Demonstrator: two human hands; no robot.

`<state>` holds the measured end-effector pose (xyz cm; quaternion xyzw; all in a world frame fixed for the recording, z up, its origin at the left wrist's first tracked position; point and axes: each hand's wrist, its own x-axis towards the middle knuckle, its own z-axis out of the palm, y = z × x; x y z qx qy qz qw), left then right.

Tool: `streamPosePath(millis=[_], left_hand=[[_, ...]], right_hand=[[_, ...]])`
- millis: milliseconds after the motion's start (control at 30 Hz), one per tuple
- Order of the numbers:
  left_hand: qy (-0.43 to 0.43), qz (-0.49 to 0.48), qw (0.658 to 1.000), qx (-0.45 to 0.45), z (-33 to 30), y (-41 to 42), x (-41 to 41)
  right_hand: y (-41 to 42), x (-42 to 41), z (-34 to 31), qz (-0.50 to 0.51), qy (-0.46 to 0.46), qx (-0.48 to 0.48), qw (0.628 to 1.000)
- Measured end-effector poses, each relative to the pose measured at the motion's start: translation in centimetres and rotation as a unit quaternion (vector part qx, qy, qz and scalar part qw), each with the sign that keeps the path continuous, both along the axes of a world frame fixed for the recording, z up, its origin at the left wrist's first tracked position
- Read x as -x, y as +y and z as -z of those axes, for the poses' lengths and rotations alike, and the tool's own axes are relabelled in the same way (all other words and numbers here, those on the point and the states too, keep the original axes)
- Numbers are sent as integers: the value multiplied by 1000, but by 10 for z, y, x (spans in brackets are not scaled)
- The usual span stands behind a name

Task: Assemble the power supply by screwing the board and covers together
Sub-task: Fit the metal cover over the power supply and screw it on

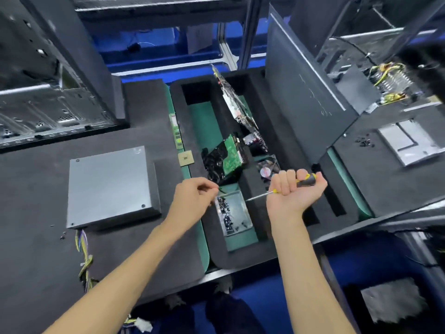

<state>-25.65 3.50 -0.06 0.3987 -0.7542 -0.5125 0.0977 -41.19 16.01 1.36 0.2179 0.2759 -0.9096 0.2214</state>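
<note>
One power supply [109,186], a closed grey metal box, lies flat on the dark foam bench in the left middle of the frame, with one bundle of yellow and purple wires [83,251] trailing from its near edge toward the bottom. Two screws show in its top, one at the far left corner and one at the near right. A few loose screws [63,235] lie on the foam just below its near left corner.

Two hands work at centre frame. The left hand [192,198] has its fingertips pinched together at the far edge of one clear screw tray [234,213]; whether they hold a screw cannot be told. The right hand [295,189] is fisted around one screwdriver [284,188] with a yellow and black handle, its shaft pointing left toward the tray.

Above the tray, one green circuit board [231,153] leans in the black foam organiser [284,131]. One small pile of black screws [364,142] sits at the right. No label or writing is legible
</note>
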Motion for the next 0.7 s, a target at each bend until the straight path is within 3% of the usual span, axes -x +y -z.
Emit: streamPosePath(millis=[233,333,467,567,700], left_hand=[[-78,92,987,101,27,0,37],[-128,166,970,125,32,-2,45],[-167,211,937,224,38,-10,60],[-226,270,889,292,47,-10,71],[-352,366,785,354,56,-1,86]], right_hand=[[2,14,27,-72,32,-6,997],[-1,15,33,-94,39,-1,995],[-4,16,37,-115,42,-7,993],[-5,17,40,-121,42,-16,992],[-5,21,43,-125,34,-12,991]])
